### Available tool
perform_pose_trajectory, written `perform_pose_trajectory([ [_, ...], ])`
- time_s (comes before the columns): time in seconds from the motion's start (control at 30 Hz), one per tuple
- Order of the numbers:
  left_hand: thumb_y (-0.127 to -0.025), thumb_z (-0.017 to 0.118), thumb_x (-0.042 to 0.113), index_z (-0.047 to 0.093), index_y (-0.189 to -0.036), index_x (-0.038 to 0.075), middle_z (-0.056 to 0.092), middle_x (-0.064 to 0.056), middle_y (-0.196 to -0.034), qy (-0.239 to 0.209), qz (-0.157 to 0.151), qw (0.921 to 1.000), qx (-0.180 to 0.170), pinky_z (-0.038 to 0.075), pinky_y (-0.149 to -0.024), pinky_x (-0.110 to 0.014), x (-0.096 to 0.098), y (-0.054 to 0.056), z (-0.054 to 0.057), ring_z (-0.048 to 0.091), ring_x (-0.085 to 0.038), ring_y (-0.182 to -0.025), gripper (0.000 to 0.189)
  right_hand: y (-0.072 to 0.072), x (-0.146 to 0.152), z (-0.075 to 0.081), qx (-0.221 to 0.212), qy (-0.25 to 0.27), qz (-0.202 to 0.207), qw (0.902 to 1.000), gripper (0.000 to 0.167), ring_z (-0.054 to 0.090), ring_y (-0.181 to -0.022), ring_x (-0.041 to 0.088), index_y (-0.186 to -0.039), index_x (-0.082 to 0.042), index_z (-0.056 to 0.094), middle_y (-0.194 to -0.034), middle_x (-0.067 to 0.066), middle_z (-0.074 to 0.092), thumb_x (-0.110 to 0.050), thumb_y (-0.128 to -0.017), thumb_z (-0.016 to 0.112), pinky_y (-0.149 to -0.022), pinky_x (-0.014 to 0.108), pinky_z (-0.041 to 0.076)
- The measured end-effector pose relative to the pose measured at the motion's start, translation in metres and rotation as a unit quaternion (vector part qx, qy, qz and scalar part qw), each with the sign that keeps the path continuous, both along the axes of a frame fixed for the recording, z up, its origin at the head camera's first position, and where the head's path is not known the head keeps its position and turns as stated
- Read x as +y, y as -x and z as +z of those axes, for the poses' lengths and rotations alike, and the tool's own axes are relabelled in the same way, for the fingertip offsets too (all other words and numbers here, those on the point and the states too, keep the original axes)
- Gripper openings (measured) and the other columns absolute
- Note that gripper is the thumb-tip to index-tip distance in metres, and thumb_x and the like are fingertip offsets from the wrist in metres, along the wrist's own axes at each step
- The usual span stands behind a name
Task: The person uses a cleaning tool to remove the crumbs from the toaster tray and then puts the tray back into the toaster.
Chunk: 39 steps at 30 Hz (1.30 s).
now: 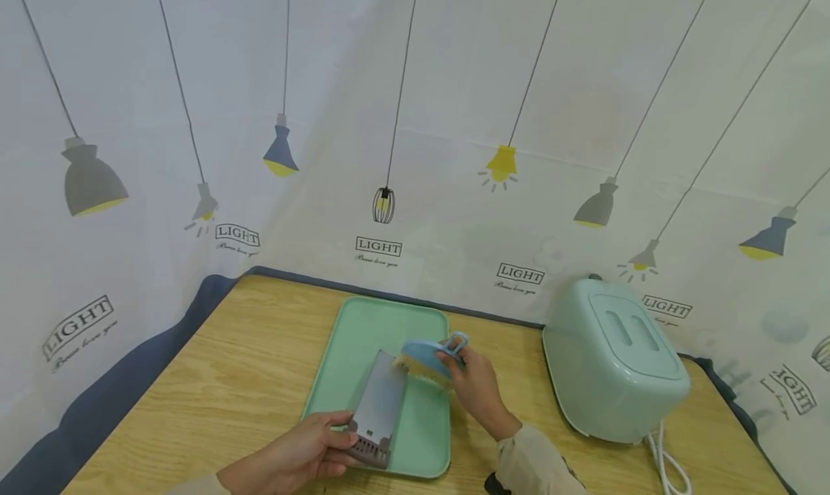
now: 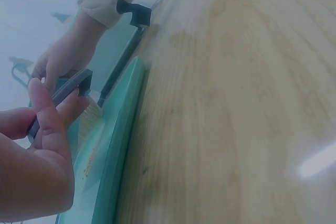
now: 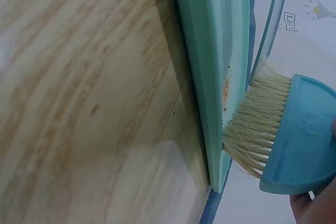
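My left hand (image 1: 308,448) grips the slotted brown end of a flat grey toaster crumb tray (image 1: 379,401), its thumb on top. The crumb tray slants over a mint-green serving tray (image 1: 363,326). From the right, my right hand (image 1: 480,390) pinches the looped handle of a small blue hand brush (image 1: 424,354). Pale bristles (image 3: 260,114) overlap the crumb tray's far right edge in the head view. Orange-brown crumbs (image 3: 226,94) lie on the serving tray below, close to the bristles in the right wrist view.
A mint-green toaster (image 1: 616,365) stands at the right of the wooden table (image 1: 220,380), its white cord (image 1: 660,459) hanging toward the front. Behind the table rises a white cloth backdrop (image 1: 447,171) printed with lamps, with a dark blue lower border.
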<state>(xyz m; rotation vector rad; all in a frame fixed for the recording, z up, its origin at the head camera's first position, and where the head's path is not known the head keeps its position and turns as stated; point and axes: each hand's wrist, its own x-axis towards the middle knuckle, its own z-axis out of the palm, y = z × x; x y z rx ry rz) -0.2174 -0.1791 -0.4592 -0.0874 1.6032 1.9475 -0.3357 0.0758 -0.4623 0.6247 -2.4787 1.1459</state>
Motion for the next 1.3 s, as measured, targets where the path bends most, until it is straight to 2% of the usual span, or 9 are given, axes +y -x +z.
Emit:
perform_pose_trajectory([
  [0.07, -0.096, 0.052, 0.010, 0.018, -0.146, -0.015, 0.073, 0.001, -0.089, -0.002, 0.003, 1.0000, 0.001, 0.052, -0.060, -0.011, -0.0006, -0.0001, 0.0002, 0.066, 0.000, -0.068, 0.065, 0.0000, -0.0004, -0.0005, 0.005, -0.002, -0.002, 1.0000, 0.011, 0.061, -0.067, 0.010, -0.082, -0.008, 0.063, -0.097, 0.011, 0.074, -0.015, -0.089, 0.066, -0.057, 0.020, 0.045],
  [0.17, -0.096, 0.052, 0.009, 0.018, -0.146, -0.015, 0.074, 0.000, -0.090, 0.000, 0.009, 1.0000, 0.003, 0.052, -0.060, -0.012, -0.0013, -0.0002, 0.0009, 0.067, -0.001, -0.069, 0.065, 0.0000, -0.0007, -0.0010, 0.001, -0.002, -0.003, 1.0000, 0.011, 0.048, -0.061, 0.003, -0.083, -0.008, 0.063, -0.096, 0.011, 0.074, -0.016, -0.090, 0.066, -0.054, 0.018, 0.041],
  [0.27, -0.096, 0.052, 0.010, 0.018, -0.146, -0.015, 0.074, -0.001, -0.090, 0.004, 0.012, 0.9999, 0.002, 0.052, -0.059, -0.012, -0.0021, 0.0000, 0.0018, 0.066, -0.001, -0.068, 0.065, 0.0006, -0.0004, -0.0012, -0.004, 0.001, -0.006, 1.0000, 0.011, 0.042, -0.059, 0.001, -0.084, -0.008, 0.062, -0.096, 0.011, 0.074, -0.017, -0.091, 0.065, -0.053, 0.018, 0.039],
  [0.3, -0.096, 0.051, 0.010, 0.018, -0.146, -0.015, 0.074, -0.001, -0.090, 0.005, 0.012, 0.9999, 0.001, 0.052, -0.059, -0.012, -0.0023, 0.0002, 0.0023, 0.066, -0.001, -0.068, 0.065, 0.0007, -0.0002, -0.0011, -0.003, 0.003, -0.007, 1.0000, 0.011, 0.043, -0.059, 0.002, -0.085, -0.008, 0.061, -0.096, 0.011, 0.074, -0.017, -0.091, 0.065, -0.053, 0.018, 0.039],
  [0.37, -0.097, 0.051, 0.010, 0.017, -0.146, -0.015, 0.074, -0.001, -0.091, 0.006, 0.013, 0.9999, -0.002, 0.052, -0.059, -0.012, -0.0025, 0.0007, 0.0030, 0.065, 0.000, -0.066, 0.065, 0.0007, 0.0003, -0.0010, 0.000, 0.011, -0.011, 0.9999, 0.011, 0.054, -0.063, 0.006, -0.085, -0.008, 0.060, -0.097, 0.011, 0.074, -0.015, -0.091, 0.065, -0.055, 0.020, 0.044],
  [0.5, -0.098, 0.051, 0.011, 0.018, -0.146, -0.015, 0.073, -0.002, -0.092, 0.004, 0.013, 0.9999, -0.004, 0.051, -0.059, -0.011, -0.0021, 0.0017, 0.0051, 0.065, 0.001, -0.066, 0.064, 0.0012, 0.0009, 0.0000, 0.005, 0.023, -0.018, 0.9996, 0.010, 0.071, -0.084, 0.024, -0.085, -0.008, 0.058, -0.099, 0.012, 0.074, -0.013, -0.090, 0.066, -0.065, 0.028, 0.055],
  [0.63, -0.097, 0.050, 0.009, 0.019, -0.146, -0.015, 0.073, -0.003, -0.092, 0.001, 0.017, 0.9998, -0.004, 0.052, -0.060, -0.012, -0.0016, 0.0016, 0.0067, 0.066, 0.000, -0.068, 0.063, 0.0021, 0.0015, 0.0010, -0.004, 0.021, -0.020, 0.9996, 0.010, 0.071, -0.092, 0.030, -0.086, -0.008, 0.059, -0.101, 0.013, 0.074, -0.013, -0.091, 0.065, -0.069, 0.035, 0.057],
  [1.0, -0.098, 0.049, 0.008, 0.009, -0.146, -0.018, 0.073, -0.002, -0.090, 0.009, 0.037, 0.9992, -0.009, 0.052, -0.060, -0.013, -0.0012, 0.0022, 0.0056, 0.065, 0.000, -0.066, 0.068, 0.0002, 0.0029, 0.0027, -0.022, 0.028, -0.026, 0.9990, 0.009, 0.071, -0.095, 0.031, -0.089, -0.005, 0.063, -0.100, 0.015, 0.073, -0.014, -0.091, 0.065, -0.073, 0.044, 0.058],
  [1.3, -0.098, 0.048, 0.008, 0.011, -0.146, -0.018, 0.073, -0.002, -0.091, 0.014, 0.047, 0.9988, -0.002, 0.053, -0.061, -0.014, -0.0028, 0.0022, 0.0024, 0.066, -0.001, -0.068, 0.066, -0.0001, 0.0078, 0.0021, -0.045, 0.040, -0.034, 0.9976, 0.010, 0.070, -0.095, 0.030, -0.089, -0.006, 0.063, -0.101, 0.015, 0.073, -0.015, -0.092, 0.064, -0.074, 0.042, 0.057],
])
